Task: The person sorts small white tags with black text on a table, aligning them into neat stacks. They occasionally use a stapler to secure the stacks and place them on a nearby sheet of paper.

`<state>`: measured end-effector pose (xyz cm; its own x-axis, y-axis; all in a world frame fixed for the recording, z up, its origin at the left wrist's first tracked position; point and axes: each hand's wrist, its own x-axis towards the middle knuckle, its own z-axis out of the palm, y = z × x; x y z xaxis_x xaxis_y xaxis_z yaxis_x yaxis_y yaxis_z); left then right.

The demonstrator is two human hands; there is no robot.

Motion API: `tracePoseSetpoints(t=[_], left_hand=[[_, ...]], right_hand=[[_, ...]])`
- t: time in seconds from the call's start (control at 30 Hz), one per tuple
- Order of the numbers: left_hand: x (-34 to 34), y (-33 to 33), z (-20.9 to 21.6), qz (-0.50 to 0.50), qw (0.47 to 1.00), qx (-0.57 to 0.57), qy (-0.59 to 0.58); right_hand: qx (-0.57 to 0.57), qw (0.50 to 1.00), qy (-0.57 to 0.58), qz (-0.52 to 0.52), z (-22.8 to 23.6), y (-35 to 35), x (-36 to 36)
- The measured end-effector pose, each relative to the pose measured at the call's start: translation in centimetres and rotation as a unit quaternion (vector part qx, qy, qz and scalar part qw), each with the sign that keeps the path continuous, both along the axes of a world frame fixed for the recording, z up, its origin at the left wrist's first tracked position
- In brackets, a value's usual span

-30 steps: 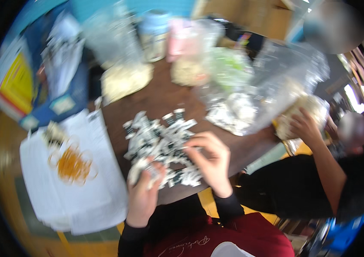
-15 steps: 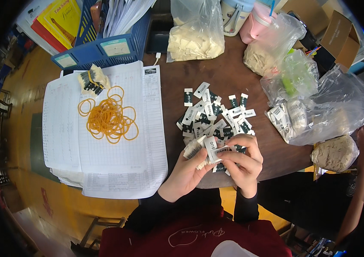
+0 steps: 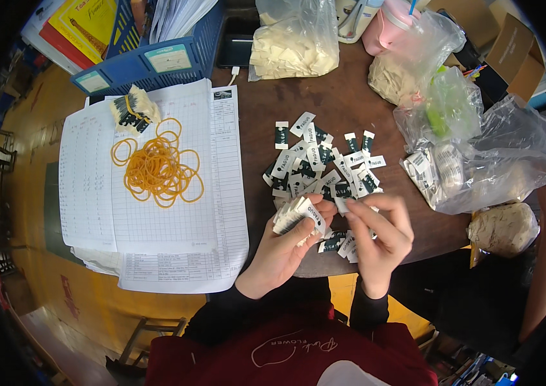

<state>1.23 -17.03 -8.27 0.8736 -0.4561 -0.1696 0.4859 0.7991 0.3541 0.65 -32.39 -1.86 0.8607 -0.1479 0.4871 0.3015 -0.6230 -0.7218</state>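
My left hand (image 3: 274, 256) is closed around a stack of small white fabric labels (image 3: 293, 220), its thumb pressed on the top one. Just to the right, my right hand (image 3: 379, 248) pinches a single white label (image 3: 342, 206) between thumb and fingers, apart from the stack. Both hands are over the near edge of a loose pile of white and dark green labels (image 3: 311, 157) on the brown table. Part of the pile is hidden behind my fingers.
Orange rubber bands (image 3: 157, 172) and a banded label bundle (image 3: 134, 109) lie on paper sheets (image 3: 176, 257) at left. Behind are a blue basket (image 3: 138, 67) and a bag of labels (image 3: 293, 55). Plastic bags (image 3: 504, 161) crowd the right, near another person's arm (image 3: 543, 257).
My right hand has moved right, away from the stack, with a label in its fingers. The left hand still holds the stack. The view has shifted slightly.
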Motion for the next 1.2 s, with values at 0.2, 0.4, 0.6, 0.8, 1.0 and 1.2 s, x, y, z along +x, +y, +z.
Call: tracePoseSetpoints(t=[0.2,0.4,0.6,0.8,1.0,1.2], left_hand=[[0.0,-0.2,0.1,0.009,0.998,0.053,-0.028],[0.2,-0.1,-0.2,0.004,0.997,0.059,-0.047],[0.1,0.2,-0.2,-0.024,0.999,-0.009,-0.02],[0.2,0.1,-0.4,-0.086,0.994,-0.048,-0.041],[0.0,0.6,0.0,-0.102,0.994,0.046,0.015],[0.2,0.4,-0.1,-0.103,0.995,0.013,-0.003]], right_hand=[[-0.154,0.986,-0.051,0.047,-0.8,1.4,1.1],[-0.142,0.981,0.025,0.132,0.0,0.6,0.3],[-0.13,0.961,0.0,0.244,1.7,-1.8,1.2],[-0.217,0.92,0.062,0.319,1.6,-1.7,2.6],[-0.202,0.916,0.066,0.342,1.5,-1.4,2.5],[-0.173,0.926,0.091,0.322,2.4,-4.1,2.0]])
